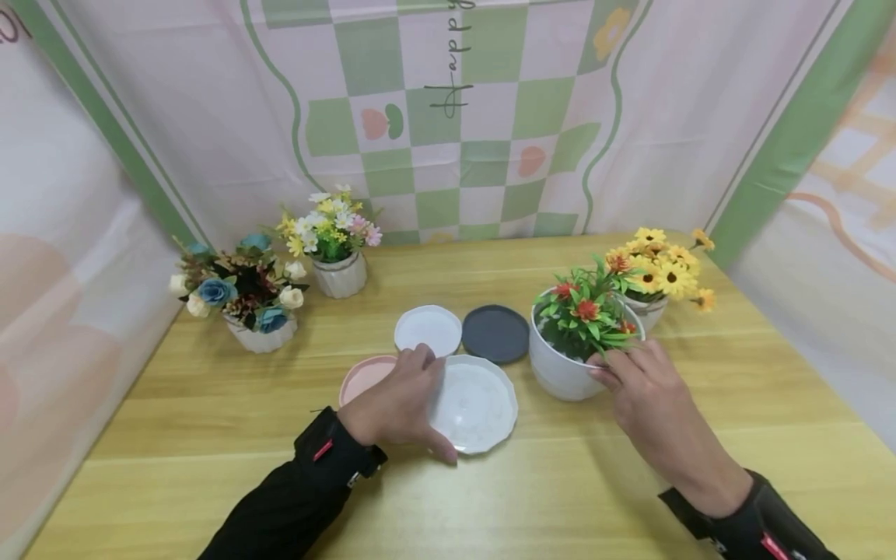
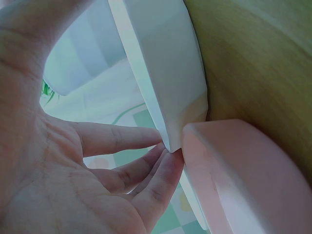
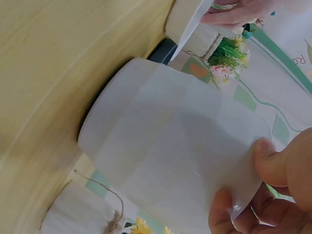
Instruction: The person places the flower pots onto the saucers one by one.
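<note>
From my feeds I count four potted plants [image 1: 341, 278] and four saucers: pink saucer [image 1: 360, 379] left of the large white saucer [image 1: 479, 408], small white saucer [image 1: 428, 328] and dark saucer [image 1: 495, 333] behind it, red-flowered pot [image 1: 560, 375] to its right. I have the left hand [image 1: 402, 404] at its left side, thumb well apart from straight fingers, and the right hand [image 1: 642, 389] clamped on the pot's rim. The left wrist view shows what the head view hides: left fingertips [image 2: 171, 161] touching its edge, beside the pink one.

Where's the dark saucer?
In the head view, the dark saucer lies just right of centre, between the smaller white saucer and the big white pot.
</note>
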`<state>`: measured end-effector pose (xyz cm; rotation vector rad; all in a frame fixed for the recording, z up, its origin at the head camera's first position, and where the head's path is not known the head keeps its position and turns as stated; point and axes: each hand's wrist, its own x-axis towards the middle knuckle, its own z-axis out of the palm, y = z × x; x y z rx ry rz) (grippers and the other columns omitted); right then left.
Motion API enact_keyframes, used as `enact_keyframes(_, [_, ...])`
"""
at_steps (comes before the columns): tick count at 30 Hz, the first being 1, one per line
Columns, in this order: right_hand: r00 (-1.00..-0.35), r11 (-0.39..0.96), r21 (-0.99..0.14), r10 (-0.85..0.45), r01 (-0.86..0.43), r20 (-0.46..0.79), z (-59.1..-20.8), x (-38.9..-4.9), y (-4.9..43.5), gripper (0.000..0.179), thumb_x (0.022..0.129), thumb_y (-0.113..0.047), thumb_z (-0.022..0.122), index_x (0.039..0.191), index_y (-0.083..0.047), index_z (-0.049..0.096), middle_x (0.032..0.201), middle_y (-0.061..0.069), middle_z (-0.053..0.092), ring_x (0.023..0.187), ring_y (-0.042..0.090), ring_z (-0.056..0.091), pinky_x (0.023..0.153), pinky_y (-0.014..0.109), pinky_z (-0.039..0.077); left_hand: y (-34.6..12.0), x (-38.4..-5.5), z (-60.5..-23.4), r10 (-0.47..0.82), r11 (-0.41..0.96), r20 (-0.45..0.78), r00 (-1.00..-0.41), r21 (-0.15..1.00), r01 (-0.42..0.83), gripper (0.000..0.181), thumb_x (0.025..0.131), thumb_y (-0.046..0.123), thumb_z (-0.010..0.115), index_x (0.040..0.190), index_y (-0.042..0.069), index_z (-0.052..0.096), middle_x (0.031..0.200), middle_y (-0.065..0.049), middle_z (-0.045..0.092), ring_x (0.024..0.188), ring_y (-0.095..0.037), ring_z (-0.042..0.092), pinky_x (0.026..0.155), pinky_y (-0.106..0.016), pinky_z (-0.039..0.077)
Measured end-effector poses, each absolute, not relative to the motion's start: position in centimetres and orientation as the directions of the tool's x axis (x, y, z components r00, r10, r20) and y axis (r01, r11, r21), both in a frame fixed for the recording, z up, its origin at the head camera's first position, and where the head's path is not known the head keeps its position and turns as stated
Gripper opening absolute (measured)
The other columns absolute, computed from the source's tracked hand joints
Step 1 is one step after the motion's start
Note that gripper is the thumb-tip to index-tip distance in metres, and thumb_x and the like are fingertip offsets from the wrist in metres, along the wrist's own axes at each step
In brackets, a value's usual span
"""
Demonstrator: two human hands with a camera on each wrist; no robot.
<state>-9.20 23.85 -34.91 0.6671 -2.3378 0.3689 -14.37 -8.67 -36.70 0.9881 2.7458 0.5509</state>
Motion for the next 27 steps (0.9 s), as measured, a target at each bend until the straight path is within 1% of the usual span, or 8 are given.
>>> enact_keyframes(2, [-0.637,0.828,-0.082,-0.36,-0.555,0.682,-34.8,-9.1,23.8,0.061,0.111,-0.044,0.035,0.095,0.002,0.072,0.091,0.015,0.071,0.084,0.023,0.055,0.073,0.023,0.042,-8.7,-14.4,-36.7,0.641,0.714,-0.039,-0.766,0.397,0.577,0.118,0.056,0.062,0.099,0.142,-0.005,0.055,0.129,-0.015,0.05,0.112,-0.028,0.044,0.096,-0.037,0.051])
enact_keyframes(3, [-0.634,0.827,-0.083,-0.358,-0.556,0.686,-34.7,-9.1,23.7,0.066,0.111,-0.046,0.031,0.095,0.002,0.072,0.09,0.014,0.07,0.083,0.023,0.055,0.074,0.022,0.041,-8.7,-14.4,-36.7,0.641,0.715,-0.041,-0.767,0.397,0.576,0.118,0.056,0.063,0.099,0.143,-0.005,0.054,0.13,-0.015,0.051,0.112,-0.028,0.044,0.096,-0.037,0.051])
enact_keyframes(9, [-0.616,0.822,-0.085,-0.348,-0.563,0.707,-34.2,-8.9,23.3,0.064,0.111,-0.045,0.034,0.092,0.003,0.072,0.085,0.012,0.066,0.083,0.023,0.055,0.073,0.023,0.04,-8.7,-14.3,-36.8,0.638,0.715,-0.037,-0.769,0.398,0.575,0.117,0.056,0.062,0.099,0.142,-0.005,0.055,0.129,-0.015,0.051,0.112,-0.028,0.045,0.096,-0.037,0.051])
enact_keyframes(15, [-0.591,0.81,-0.076,-0.356,-0.581,0.724,-33.7,-8.8,22.7,0.062,0.111,-0.044,0.037,0.093,0.004,0.072,0.085,0.013,0.067,0.084,0.023,0.056,0.074,0.024,0.043,-8.7,-14.4,-36.8,0.645,0.707,-0.027,-0.764,0.401,0.583,0.116,0.055,0.062,0.099,0.139,-0.005,0.056,0.126,-0.015,0.051,0.11,-0.027,0.044,0.094,-0.036,0.051])
enact_keyframes(19, [-0.573,0.798,-0.074,-0.361,-0.597,0.736,-33.3,-8.6,22.3,0.061,0.111,-0.043,0.039,0.093,0.004,0.073,0.085,0.013,0.068,0.084,0.022,0.056,0.075,0.024,0.045,-8.8,-14.5,-36.9,0.64,0.712,-0.039,-0.767,0.404,0.574,0.118,0.055,0.063,0.099,0.142,-0.004,0.055,0.128,-0.014,0.051,0.111,-0.027,0.044,0.095,-0.036,0.051])
enact_keyframes(23, [-0.54,0.777,-0.064,-0.373,-0.626,0.755,-33.0,-8.4,21.8,0.059,0.111,-0.041,0.041,0.092,0.004,0.073,0.085,0.012,0.068,0.083,0.022,0.055,0.074,0.024,0.045,-8.7,-14.6,-36.9,0.636,0.717,-0.046,-0.77,0.405,0.567,0.119,0.056,0.063,0.099,0.143,-0.004,0.054,0.129,-0.014,0.05,0.112,-0.027,0.044,0.095,-0.036,0.051])
enact_keyframes(27, [-0.519,0.746,-0.075,-0.384,-0.661,0.764,-32.5,-8.3,21.1,0.055,0.112,-0.038,0.043,0.092,0.004,0.072,0.086,0.011,0.068,0.085,0.023,0.055,0.076,0.027,0.047,-8.7,-14.5,-36.7,0.631,0.721,-0.062,-0.773,0.416,0.554,0.121,0.057,0.063,0.099,0.146,-0.004,0.052,0.132,-0.014,0.05,0.114,-0.027,0.044,0.096,-0.036,0.052])
